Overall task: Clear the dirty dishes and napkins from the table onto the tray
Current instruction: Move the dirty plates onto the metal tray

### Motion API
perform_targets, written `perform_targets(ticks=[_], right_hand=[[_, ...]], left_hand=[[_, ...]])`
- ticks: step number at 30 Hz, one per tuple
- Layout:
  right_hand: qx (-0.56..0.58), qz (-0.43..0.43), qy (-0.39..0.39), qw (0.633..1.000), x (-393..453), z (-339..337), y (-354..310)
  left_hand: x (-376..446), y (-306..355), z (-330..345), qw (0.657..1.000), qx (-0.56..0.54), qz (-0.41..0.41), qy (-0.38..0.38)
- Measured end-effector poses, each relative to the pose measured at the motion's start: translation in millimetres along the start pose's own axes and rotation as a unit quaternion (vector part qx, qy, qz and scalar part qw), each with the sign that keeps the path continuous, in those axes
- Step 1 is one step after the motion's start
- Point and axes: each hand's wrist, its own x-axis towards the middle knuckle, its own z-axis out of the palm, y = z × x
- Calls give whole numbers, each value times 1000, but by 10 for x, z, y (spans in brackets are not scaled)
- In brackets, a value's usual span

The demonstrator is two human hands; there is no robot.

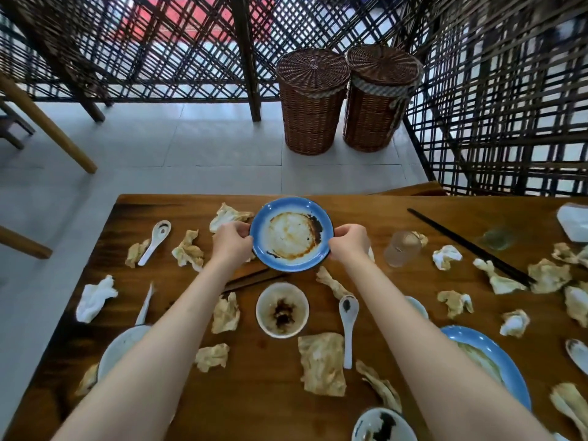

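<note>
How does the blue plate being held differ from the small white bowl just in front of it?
The blue plate is wide and shallow with a blue rim; the white bowl is smaller, deeper and plain white. The plate is gripped at its edges by the left hand and right hand; the bowl sits untouched on the table. Both are round and stained with brown sauce.

glossy ceramic plate (291, 234) (sauce-stained), varnished wooden table (261, 393), wicker baskets (311, 100)

The wooden bench (261, 389) carries crumpled stained napkins (322, 363), a dirty small bowl (282, 310), white spoons (348, 326), dark chopsticks (471, 246), a blue-rimmed plate (496, 358) and what looks like an overturned glass (401, 248).
</note>
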Motion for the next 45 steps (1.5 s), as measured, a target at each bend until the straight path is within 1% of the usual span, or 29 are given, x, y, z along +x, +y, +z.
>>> perform_targets(ticks=[5,13,21,24,27,31,37,41,45], right_hand=[[-25,3,26,999,256,79,71],[-31,-10,39,999,380,233,154],[-6,-9,45,999,377,298,133],[12,-5,27,1000,370,321,158],[53,15,11,998,374,348,163],[79,27,15,996,357,360,154],[87,8,37,996,298,282,145],[84,-1,36,996,166,148,121],[81,1,46,996,-35,-37,153]], left_hand=[[168,27,192,1000,-14,1,-10],[341,-13,324,1000,-14,-4,-1],[383,-4,328,1000,-1,2,9],[396,18,346,1000,3,-7,-6],[417,69,368,999,24,-37,-26],[409,94,367,998,36,-49,-35],[349,122,327,999,30,-25,-28],[206,145,253,999,23,-9,-28],[-24,166,206,999,19,8,-44]])
